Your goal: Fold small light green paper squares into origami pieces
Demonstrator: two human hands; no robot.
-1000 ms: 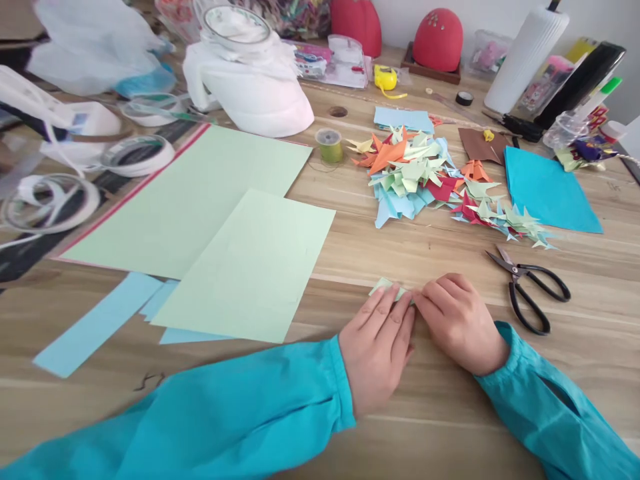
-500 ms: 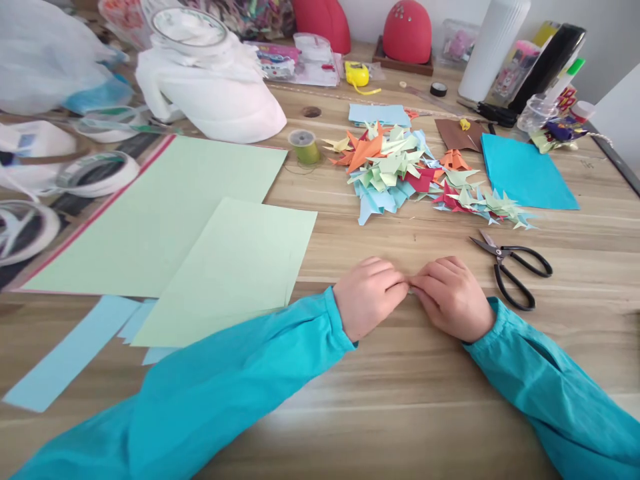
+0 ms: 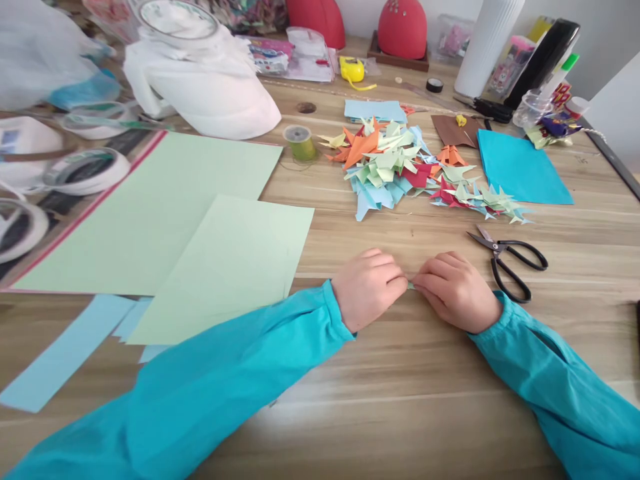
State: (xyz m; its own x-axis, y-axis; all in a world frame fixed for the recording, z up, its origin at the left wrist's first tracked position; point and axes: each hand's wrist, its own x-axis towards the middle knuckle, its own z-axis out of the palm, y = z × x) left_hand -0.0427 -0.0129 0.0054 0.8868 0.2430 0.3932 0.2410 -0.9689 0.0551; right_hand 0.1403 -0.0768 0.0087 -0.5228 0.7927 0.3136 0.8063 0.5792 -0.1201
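Green paper [image 3: 411, 285], mostly hidden, is pinched between the fingertips of the nearly closed left hand [image 3: 371, 288] and right hand [image 3: 456, 291] over the worktop [image 3: 370, 400]; scissors [image 3: 500, 250] are seen nearby

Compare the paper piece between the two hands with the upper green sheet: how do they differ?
The paper piece is pinched by the left hand and right hand; the upper green sheet is held by neither. Only a sliver of the paper piece shows; most of the upper green sheet is visible. Both look green.
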